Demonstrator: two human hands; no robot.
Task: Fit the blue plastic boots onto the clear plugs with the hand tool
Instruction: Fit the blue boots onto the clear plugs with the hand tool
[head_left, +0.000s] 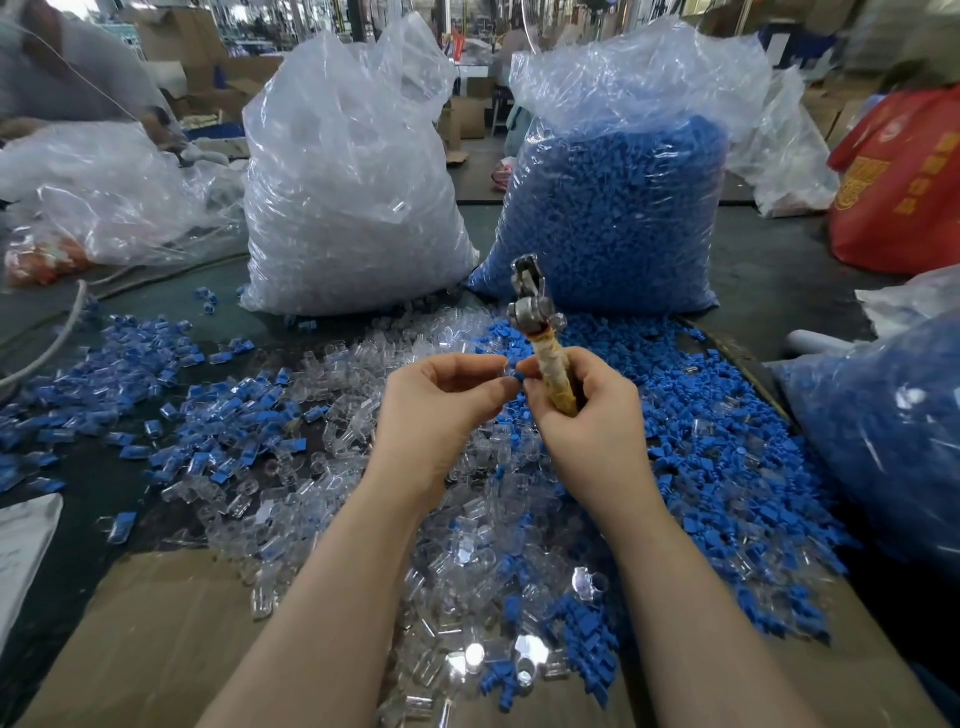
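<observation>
From the head camera, both hands are up over the worktop (769, 270), close together in the middle of the view. The left hand (441, 400) has its fingers curled in, and its fingertips pinch something small and blue, most likely a blue boot (513, 375). A bit of clear plastic shows right there too, so it may be a clear plug, but it is too small to be sure.

The right hand (582, 410) wraps its fingers around the taped handle of the hand tool (543, 338). The tool stands almost straight up. Its metal head points away from the person and sits above both hands. The right thumb and first finger also reach over and touch the little blue piece.

So the small piece sits between the two sets of fingertips, just to the left of the tool handle and below the metal head. Both hands are equally near it. I think the piece has to go up to the metal head next.

Loose clear plugs (363, 467) lie in a heap under the hands. Loose blue boots (727, 457) lie to the right. Finished pieces (208, 415), blue and clear, spread out on the left. Behind stand a big bag of clear plugs (353, 182) and a big bag of blue boots (623, 208).
</observation>
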